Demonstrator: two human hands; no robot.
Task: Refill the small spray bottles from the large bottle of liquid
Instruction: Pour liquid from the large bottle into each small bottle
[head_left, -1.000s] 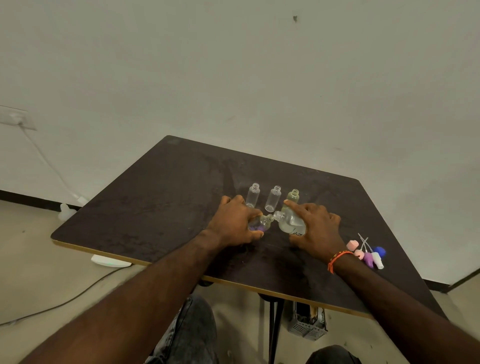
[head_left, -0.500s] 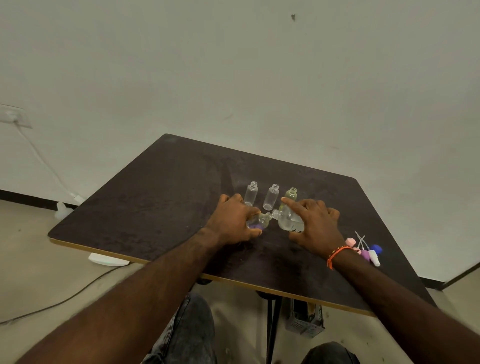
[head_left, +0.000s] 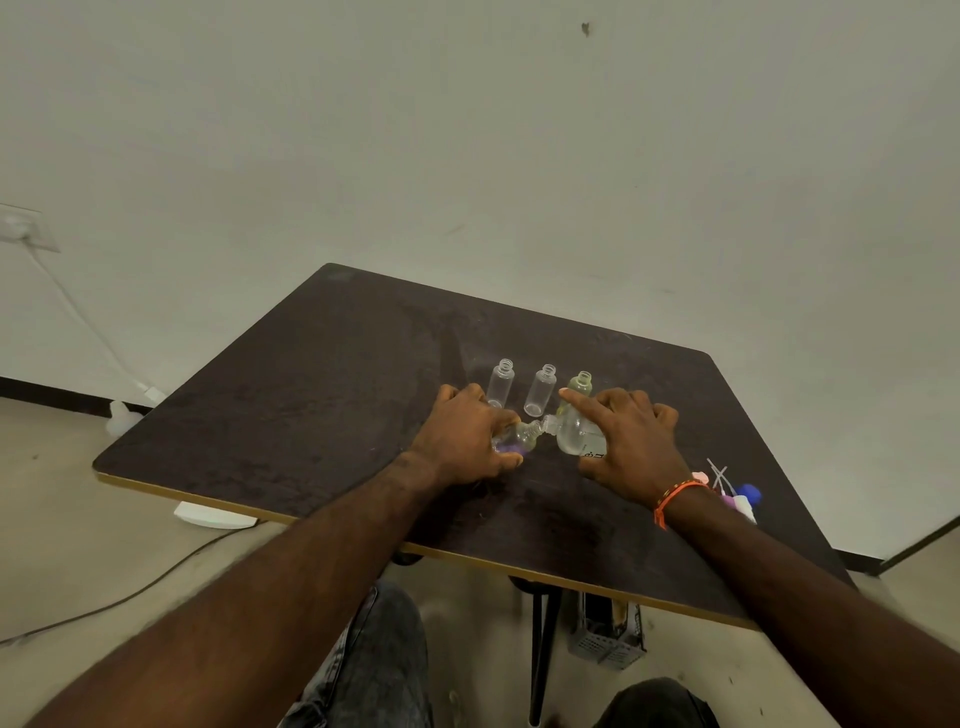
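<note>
My right hand (head_left: 631, 447) grips the large clear bottle (head_left: 574, 434), tipped to the left so that its neck meets the mouth of a small clear bottle (head_left: 519, 439) with a purple tint at its base. That small bottle is tilted to the right in my left hand (head_left: 465, 436). Behind the hands three more small bottles stand upright without caps: two clear ones (head_left: 501, 382) (head_left: 541, 389) and a yellowish one (head_left: 581, 383), partly hidden by my right forefinger.
The dark table (head_left: 311, 395) has a gold-edged front rim. Several coloured spray caps with tubes (head_left: 737, 493) lie at the right, beside my right wrist. A white wall stands behind, and a cable runs across the floor at the left.
Both hands hold the same bottles, mouth to neck, as before. Only the camera has shifted slightly.
</note>
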